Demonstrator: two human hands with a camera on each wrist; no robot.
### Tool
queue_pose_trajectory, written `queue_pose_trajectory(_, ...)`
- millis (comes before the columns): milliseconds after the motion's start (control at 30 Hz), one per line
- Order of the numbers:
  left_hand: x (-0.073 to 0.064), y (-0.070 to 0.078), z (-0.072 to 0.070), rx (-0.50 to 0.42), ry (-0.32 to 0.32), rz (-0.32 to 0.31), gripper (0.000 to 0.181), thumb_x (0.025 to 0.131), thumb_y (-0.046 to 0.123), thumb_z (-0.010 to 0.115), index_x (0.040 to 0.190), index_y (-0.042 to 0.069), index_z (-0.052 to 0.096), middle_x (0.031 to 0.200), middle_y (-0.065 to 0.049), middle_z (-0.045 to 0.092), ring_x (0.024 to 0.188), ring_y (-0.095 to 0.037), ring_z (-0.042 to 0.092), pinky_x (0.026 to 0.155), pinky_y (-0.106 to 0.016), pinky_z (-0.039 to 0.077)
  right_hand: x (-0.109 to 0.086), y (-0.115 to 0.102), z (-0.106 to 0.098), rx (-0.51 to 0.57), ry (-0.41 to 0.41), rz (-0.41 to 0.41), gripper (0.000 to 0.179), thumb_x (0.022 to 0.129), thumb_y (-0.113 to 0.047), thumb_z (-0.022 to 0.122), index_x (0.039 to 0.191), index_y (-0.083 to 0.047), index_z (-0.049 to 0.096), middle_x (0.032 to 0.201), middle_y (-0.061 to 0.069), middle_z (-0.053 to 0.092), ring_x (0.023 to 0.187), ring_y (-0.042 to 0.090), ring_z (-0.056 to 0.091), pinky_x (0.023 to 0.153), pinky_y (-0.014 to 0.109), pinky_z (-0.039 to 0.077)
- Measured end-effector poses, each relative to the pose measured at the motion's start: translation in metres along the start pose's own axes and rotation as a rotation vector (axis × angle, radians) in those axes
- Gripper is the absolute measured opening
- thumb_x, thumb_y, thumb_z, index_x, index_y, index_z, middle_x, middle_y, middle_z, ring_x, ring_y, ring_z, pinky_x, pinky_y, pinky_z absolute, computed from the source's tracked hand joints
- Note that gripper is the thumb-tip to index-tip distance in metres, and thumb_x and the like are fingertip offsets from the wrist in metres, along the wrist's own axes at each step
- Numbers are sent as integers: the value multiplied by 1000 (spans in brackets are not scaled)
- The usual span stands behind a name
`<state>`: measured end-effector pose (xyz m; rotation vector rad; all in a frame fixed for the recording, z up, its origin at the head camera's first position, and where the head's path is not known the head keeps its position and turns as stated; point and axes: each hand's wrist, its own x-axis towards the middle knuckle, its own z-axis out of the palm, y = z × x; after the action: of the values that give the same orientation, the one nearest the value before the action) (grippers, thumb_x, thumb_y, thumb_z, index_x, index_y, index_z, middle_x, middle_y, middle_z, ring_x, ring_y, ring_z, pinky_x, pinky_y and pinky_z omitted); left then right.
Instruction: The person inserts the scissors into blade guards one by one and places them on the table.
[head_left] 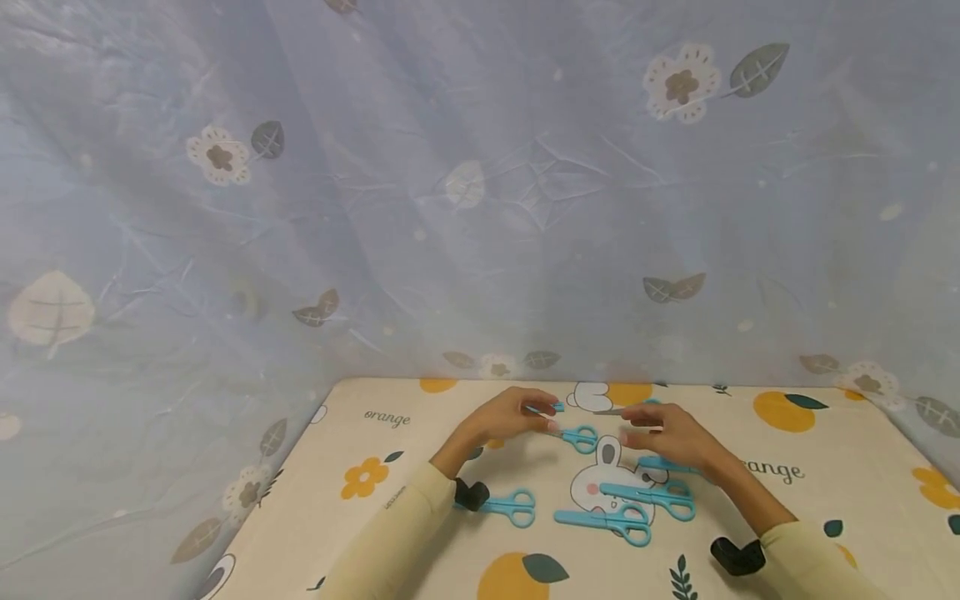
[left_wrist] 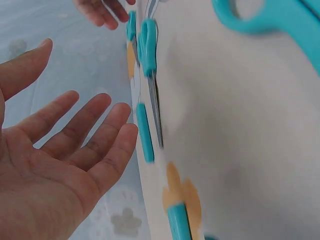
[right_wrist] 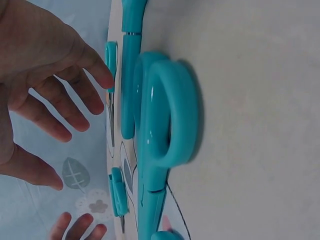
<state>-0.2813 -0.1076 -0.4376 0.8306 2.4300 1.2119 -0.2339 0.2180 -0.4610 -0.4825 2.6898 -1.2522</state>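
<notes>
My left hand (head_left: 513,414) is held over the far part of the table with its fingers spread, as the left wrist view shows, and holds nothing. Close by lie turquoise scissors (left_wrist: 149,52) with bare blades and a turquoise blade cover (left_wrist: 145,132). A second cover (left_wrist: 179,220) lies nearer that wrist. My right hand (head_left: 667,432), relaxed with palm facing inward, hovers over the right side and also holds nothing. Beyond it lie bare-bladed scissors (right_wrist: 111,67), partly hidden by the hand in the head view. Beneath that hand are covered scissors (right_wrist: 131,85).
More covered scissors (head_left: 652,496) and another covered pair (head_left: 603,519) lie nearer me. Further scissors (head_left: 513,506) lie partly under the left forearm. The cream tablecloth (head_left: 420,533) has printed oranges and a rabbit. A blue-grey curtain (head_left: 450,250) hangs behind the table.
</notes>
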Motion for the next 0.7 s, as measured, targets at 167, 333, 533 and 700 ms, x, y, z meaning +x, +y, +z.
queue_pose_trajectory(167, -13, -12, -15, -5, 41, -28, 50, 104, 24, 72, 149, 6, 62, 143, -19, 69, 134, -39, 66, 112, -50, 54, 8, -1, 4, -16, -21, -14, 64, 101, -40, 75, 150, -3, 59, 152, 23, 61, 141, 50, 56, 109, 64, 52)
queue_pose_trajectory(333, -24, -24, -29, -4, 56, -64, 54, 105, 28, 71, 153, 7, 58, 145, -18, 68, 135, -39, 65, 107, -47, 58, 15, -3, 8, 2, -47, -58, 63, 101, -36, 76, 150, -1, 59, 153, 25, 59, 142, 52, 54, 108, 62, 54)
queue_pose_trajectory(533, -35, -36, -39, -12, 75, -84, 56, 105, 27, 71, 153, 4, 57, 147, -21, 66, 138, -41, 62, 107, -49, 58, 20, -6, 13, 47, -67, -72, 63, 100, -34, 78, 149, 0, 59, 153, 26, 59, 142, 53, 54, 107, 61, 55)
queue_pose_trajectory(700, -42, -46, -44, -14, 104, -99, 56, 105, 25, 71, 154, 3, 56, 147, -20, 66, 138, -41, 62, 113, -55, 52, 23, -8, 17, 47, -59, -75, 62, 99, -33, 78, 148, 1, 59, 151, 27, 60, 139, 53, 57, 105, 59, 57)
